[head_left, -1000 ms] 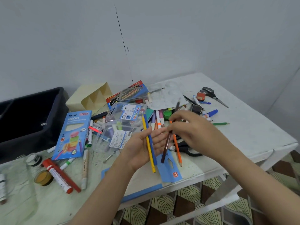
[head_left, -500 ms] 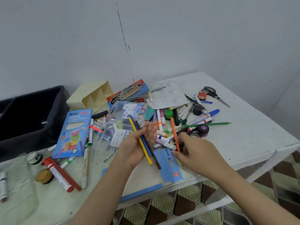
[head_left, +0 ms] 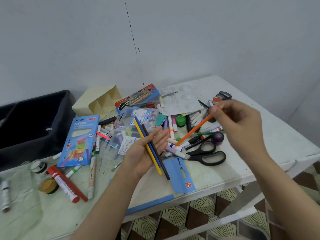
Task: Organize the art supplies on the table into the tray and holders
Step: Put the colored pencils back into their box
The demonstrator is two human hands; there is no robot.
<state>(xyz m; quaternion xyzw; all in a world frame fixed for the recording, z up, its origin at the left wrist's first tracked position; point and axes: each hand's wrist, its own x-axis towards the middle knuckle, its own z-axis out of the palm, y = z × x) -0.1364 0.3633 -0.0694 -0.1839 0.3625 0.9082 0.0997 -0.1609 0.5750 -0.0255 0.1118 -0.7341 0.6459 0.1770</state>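
My left hand (head_left: pixel 145 153) lies palm up over the table's front, fingers straight. Three coloured pencils (head_left: pixel 152 149), yellow, blue and dark brown, rest across its palm. My right hand (head_left: pixel 242 125) is raised over the pile at the right and pinches the upper end of an orange pencil (head_left: pixel 194 130), which slants down to the left with its tip near the markers. A black tray (head_left: pixel 34 122) stands at the far left, and a cream divided holder (head_left: pixel 102 103) lies behind the pile.
Markers, paint pots and black scissors (head_left: pixel 206 153) are scattered mid-table. A blue neon pencil box (head_left: pixel 79 141), a red marker (head_left: pixel 65 184) and a yellow paint pot (head_left: pixel 48 186) lie at the left. A blue card sleeve (head_left: pixel 181 175) sits by the front edge, a clear palette (head_left: pixel 181 103) behind.
My right hand laid the brown pencil in my left palm, reached down into the pile, took the orange pencil and lifted it up to the right. My left hand stayed in place.
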